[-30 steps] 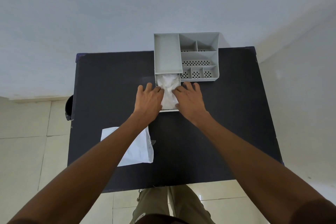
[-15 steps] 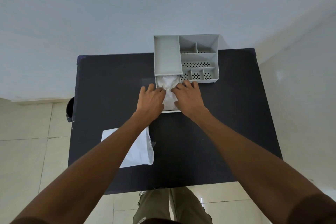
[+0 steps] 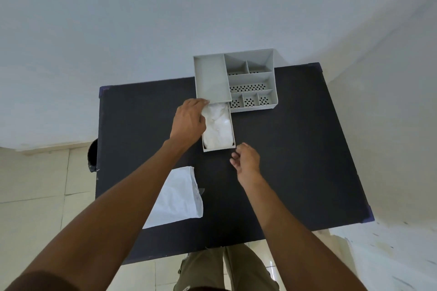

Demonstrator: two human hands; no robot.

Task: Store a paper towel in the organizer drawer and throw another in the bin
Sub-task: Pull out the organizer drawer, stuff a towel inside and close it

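A grey organizer (image 3: 269,78) stands at the far edge of the black table (image 3: 295,160). Its drawer (image 3: 218,148) is pulled out toward me, with a crumpled white paper towel (image 3: 220,126) lying inside. My left hand (image 3: 189,121) rests on the drawer's left side, fingertips touching the towel's far left corner under the organizer's lid. My right hand (image 3: 246,160) hovers just off the drawer's near right corner, fingers loosely curled and holding nothing. A second, flat paper towel (image 3: 176,198) lies on the table near my left forearm.
A dark bin (image 3: 92,157) peeks out on the floor beside the table's left edge. White walls stand behind and to the right. Pale floor tiles and my trouser legs show below the near table edge.
My right hand has pulled back off the towel toward me. My left hand has slid forward along the drawer's left side. The towel now lies uncovered in the drawer.
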